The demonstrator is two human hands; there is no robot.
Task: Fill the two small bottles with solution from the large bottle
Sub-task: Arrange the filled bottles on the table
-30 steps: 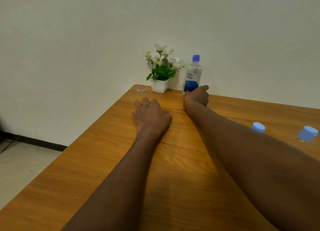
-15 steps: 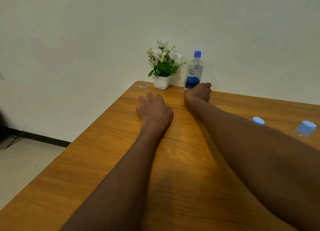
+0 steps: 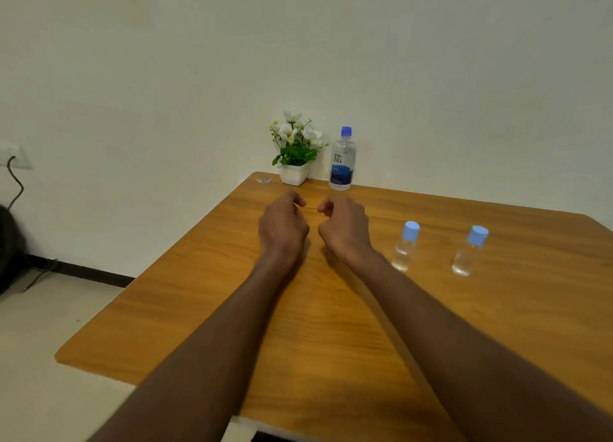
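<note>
Hovering over bench (image 3: 205,309): left hand (image 3: 282,224), right hand (image 3: 345,226), each grip loosely curled, empty; large bottle (image 3: 342,159) capped beyond.

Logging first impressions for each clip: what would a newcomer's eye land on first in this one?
Two bare forearms run up the wooden table, ending mid-table in the left hand and right hand, side by side, loosely curled and holding nothing. Beyond them, by the wall, the large bottle stands capped beside a flower pot. The two small bottles, blue-capped, stand right of the hands.
</note>
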